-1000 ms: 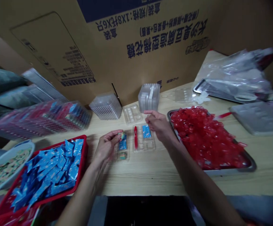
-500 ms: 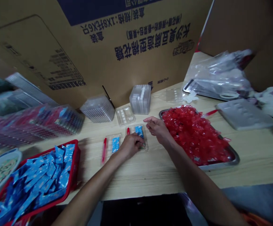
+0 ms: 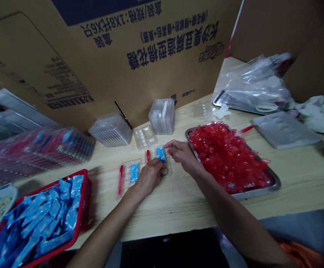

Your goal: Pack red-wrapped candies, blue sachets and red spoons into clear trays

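My left hand (image 3: 150,174) lies over the lower left part of a clear plastic tray (image 3: 170,172), fingers curled down and closed; what they grip, if anything, is hidden. A blue sachet (image 3: 161,154) lies in that tray's upper part, just beyond my left fingertips. Beside it is a red stick-like piece (image 3: 148,155). A small greenish piece (image 3: 164,171) shows by the fingertips. My right hand (image 3: 181,153) is at the tray's right edge, index finger stretched toward the sachet, other fingers loosely bent, holding nothing visible. To the left, another clear tray (image 3: 126,175) holds a blue sachet (image 3: 134,172) and a red stick-like piece (image 3: 120,180).
A red basket (image 3: 87,193) of blue sachets and a bowl (image 3: 12,193) of greenish pieces stand left. On the right is a metal tray (image 3: 276,182) heaped with red wrapped pieces. Stacked clear trays (image 3: 162,117) stand before a large cardboard box (image 3: 108,74); filled packs (image 3: 67,145) line the left.
The view has shifted slightly. My right index fingertip has come closer to the blue sachet in the tray. My left hand stays over the same tray, fingers still curled.
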The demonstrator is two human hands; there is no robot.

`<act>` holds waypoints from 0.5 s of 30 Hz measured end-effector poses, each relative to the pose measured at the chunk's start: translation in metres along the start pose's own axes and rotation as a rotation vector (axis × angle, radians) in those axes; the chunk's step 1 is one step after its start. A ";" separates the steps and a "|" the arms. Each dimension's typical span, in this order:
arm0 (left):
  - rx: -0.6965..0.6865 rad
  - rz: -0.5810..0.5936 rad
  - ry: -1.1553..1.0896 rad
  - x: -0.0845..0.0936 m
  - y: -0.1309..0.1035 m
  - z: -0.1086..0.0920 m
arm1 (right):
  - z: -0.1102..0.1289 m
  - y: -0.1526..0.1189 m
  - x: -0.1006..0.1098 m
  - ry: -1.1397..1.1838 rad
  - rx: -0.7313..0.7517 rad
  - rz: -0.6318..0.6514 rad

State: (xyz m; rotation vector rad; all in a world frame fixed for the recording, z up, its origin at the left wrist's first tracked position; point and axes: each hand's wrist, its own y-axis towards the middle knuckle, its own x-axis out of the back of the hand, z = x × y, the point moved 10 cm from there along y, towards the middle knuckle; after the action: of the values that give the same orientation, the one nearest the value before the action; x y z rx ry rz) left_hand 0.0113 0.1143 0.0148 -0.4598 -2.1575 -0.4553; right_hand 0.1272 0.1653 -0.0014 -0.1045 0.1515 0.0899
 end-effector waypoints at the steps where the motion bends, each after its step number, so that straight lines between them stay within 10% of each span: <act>1: -0.007 0.001 0.000 -0.001 -0.001 0.000 | 0.000 0.000 -0.001 -0.005 0.004 0.004; 15: -0.020 0.103 0.098 -0.001 -0.002 -0.003 | -0.006 0.002 -0.006 -0.069 0.032 -0.001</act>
State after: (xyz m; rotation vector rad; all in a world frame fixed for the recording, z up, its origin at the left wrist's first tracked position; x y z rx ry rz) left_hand 0.0130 0.1113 0.0151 -0.5459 -2.0264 -0.4330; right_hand 0.1204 0.1664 -0.0062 -0.0690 0.0841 0.0897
